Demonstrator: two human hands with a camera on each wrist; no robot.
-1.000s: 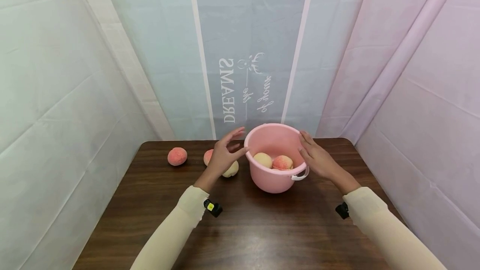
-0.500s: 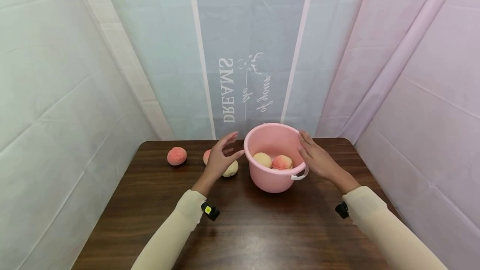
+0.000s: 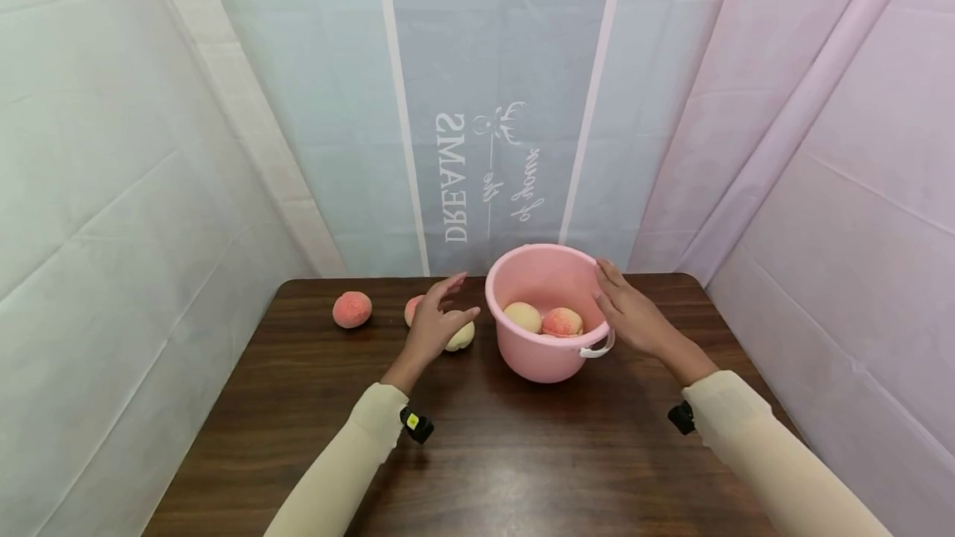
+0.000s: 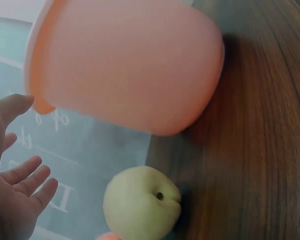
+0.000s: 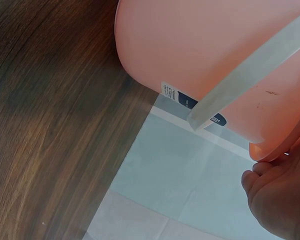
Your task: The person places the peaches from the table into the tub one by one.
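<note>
A pink bucket [image 3: 539, 359] stands on the table with a pale yellow peach [image 3: 522, 317] and a red-and-yellow peach [image 3: 563, 322] inside. My right hand [image 3: 637, 317] holds the bucket's right rim, its thumb over the edge and its fingers bent at the outside, as the right wrist view shows. To the left of the bucket, my left hand [image 3: 433, 326] hangs with spread fingers and holds nothing. Behind and beside that hand lie a pale peach [image 4: 142, 202] and a reddish peach [image 3: 413, 310], both partly hidden in the head view.
Another reddish peach [image 3: 352, 309] lies farther left on the dark wooden table [image 3: 492, 454]. The bucket's white handle [image 3: 597, 350] hangs at its right side. Cloth walls [image 3: 492, 65] rise behind the table and on both sides.
My left hand has drawn away from the bucket's left rim, moving slightly left and toward me. My right hand and the bucket stay in place.
</note>
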